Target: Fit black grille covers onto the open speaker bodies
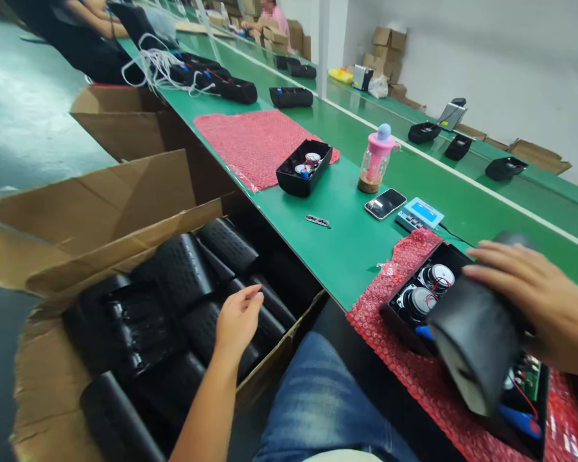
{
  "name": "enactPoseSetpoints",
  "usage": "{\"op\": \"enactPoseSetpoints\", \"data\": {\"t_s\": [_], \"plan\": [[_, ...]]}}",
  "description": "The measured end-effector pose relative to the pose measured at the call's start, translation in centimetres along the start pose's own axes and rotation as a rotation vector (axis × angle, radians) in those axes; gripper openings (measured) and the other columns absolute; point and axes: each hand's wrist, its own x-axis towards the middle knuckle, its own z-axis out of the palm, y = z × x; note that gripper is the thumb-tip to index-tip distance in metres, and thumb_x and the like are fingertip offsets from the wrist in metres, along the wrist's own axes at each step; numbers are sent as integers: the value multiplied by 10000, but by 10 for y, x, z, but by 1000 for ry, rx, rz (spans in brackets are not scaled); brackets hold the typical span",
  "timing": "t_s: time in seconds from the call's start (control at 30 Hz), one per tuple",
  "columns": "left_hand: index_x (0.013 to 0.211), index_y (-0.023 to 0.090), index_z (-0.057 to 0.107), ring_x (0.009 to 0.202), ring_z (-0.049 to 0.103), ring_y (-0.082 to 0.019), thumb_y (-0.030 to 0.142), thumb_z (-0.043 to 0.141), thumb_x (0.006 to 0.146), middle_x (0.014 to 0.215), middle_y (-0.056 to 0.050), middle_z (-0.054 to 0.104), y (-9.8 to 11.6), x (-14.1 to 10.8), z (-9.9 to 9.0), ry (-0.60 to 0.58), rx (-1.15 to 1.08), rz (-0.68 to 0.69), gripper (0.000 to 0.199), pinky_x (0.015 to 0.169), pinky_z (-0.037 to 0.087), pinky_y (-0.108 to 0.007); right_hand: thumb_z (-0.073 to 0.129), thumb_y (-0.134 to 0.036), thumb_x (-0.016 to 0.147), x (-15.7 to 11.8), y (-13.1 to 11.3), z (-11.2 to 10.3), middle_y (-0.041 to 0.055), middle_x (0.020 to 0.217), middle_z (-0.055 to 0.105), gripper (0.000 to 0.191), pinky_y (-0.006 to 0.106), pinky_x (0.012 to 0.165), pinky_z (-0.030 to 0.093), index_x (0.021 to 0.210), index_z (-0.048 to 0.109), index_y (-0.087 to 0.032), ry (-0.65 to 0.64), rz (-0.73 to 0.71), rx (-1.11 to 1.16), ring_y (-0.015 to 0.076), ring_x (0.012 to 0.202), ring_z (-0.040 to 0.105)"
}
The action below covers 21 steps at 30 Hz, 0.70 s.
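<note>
My right hand (534, 289) is wrapped over a black curved speaker housing (481, 327), tilted so its pale end faces me. Beneath it, on red bubble wrap (376, 333), lies an open speaker housing (395, 308) with two round drivers, wires and blue parts. Beside it, partly hidden by the held housing, a green circuit board (532, 375) shows in another open shell. My left hand (239, 317) hovers over a cardboard carton (48, 378) of several black housings (173, 276). Its fingers are curled together with nothing seen in them.
On the green bench (318, 256) are another open speaker housing (304, 168), a small metal strip (317, 221), a phone (385, 204), a pink-lidded bottle (376, 157) and a blue-grey device (419, 215). White cables (158, 67) and more housings lie farther off. People sit at the far end.
</note>
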Motion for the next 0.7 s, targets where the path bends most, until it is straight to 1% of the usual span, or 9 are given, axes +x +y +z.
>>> {"op": "enactPoseSetpoints", "data": {"t_s": [0.07, 0.13, 0.23, 0.3, 0.37, 0.47, 0.53, 0.63, 0.7], "plan": [[998, 175, 682, 793, 613, -232, 412, 538, 684, 912, -72, 652, -20, 8, -9, 27, 27, -83, 419, 805, 488, -384, 457, 44, 538, 23, 4, 17, 68, 1464, 344, 986, 618, 1089, 257, 1438, 292, -324, -169, -110, -99, 338, 1354, 286], [994, 186, 685, 794, 617, -230, 406, 537, 696, 907, -65, 654, -35, 11, -15, 41, 34, -128, 399, 804, 490, -379, 447, 41, 485, 39, 10, 32, 71, 1478, 326, 1045, 625, 1058, 307, 1455, 270, -305, -297, -190, -183, 341, 1348, 299], [980, 202, 690, 826, 623, -226, 390, 548, 701, 925, -57, 659, -49, 13, -19, 41, 5, -170, 365, 845, 484, -372, 449, 22, 459, 51, 20, 45, 67, 1484, 319, 1063, 603, 1051, 341, 1464, 275, -279, -372, -216, -198, 341, 1333, 329], [968, 203, 691, 851, 624, -228, 374, 557, 700, 937, -56, 662, -55, 17, -21, 38, -20, -203, 345, 875, 474, -373, 446, 20, 459, 55, 25, 46, 65, 1488, 312, 1063, 581, 1052, 362, 1469, 273, -263, -399, -219, -196, 329, 1339, 326], [964, 200, 690, 865, 620, -230, 362, 560, 710, 940, -55, 664, -58, 21, -22, 43, -30, -223, 329, 886, 466, -376, 438, 21, 475, 57, 29, 44, 57, 1498, 295, 1049, 582, 1054, 362, 1470, 263, -264, -404, -224, -209, 314, 1355, 303], [991, 192, 683, 871, 608, -223, 344, 561, 739, 913, -32, 656, -58, 29, -24, 50, -16, -230, 319, 888, 454, -365, 429, 15, 502, 56, 31, 41, 53, 1506, 275, 1019, 611, 1049, 351, 1466, 260, -266, -391, -223, -221, 313, 1369, 272], [1040, 181, 668, 874, 593, -206, 336, 557, 765, 909, -10, 639, -56, 33, -25, 26, -12, -229, 335, 886, 445, -344, 426, 13, 510, 54, 31, 41, 60, 1506, 272, 999, 613, 1051, 349, 1460, 271, -254, -398, -209, -218, 316, 1375, 260], [1092, 173, 648, 836, 575, -172, 343, 555, 794, 898, 16, 622, -53, 41, -21, -9, -41, -218, 355, 856, 448, -315, 415, 23, 516, 52, 30, 44, 61, 1513, 257, 985, 618, 1055, 340, 1452, 283, -252, -419, -196, -236, 315, 1384, 239], [1062, 174, 660, 795, 573, -158, 313, 566, 788, 853, 22, 629, -53, 50, -16, 6, -50, -228, 321, 840, 456, -309, 415, 17, 519, 51, 30, 46, 62, 1517, 248, 980, 628, 1040, 351, 1451, 282, -253, -419, -213, -258, 320, 1384, 239]]}}
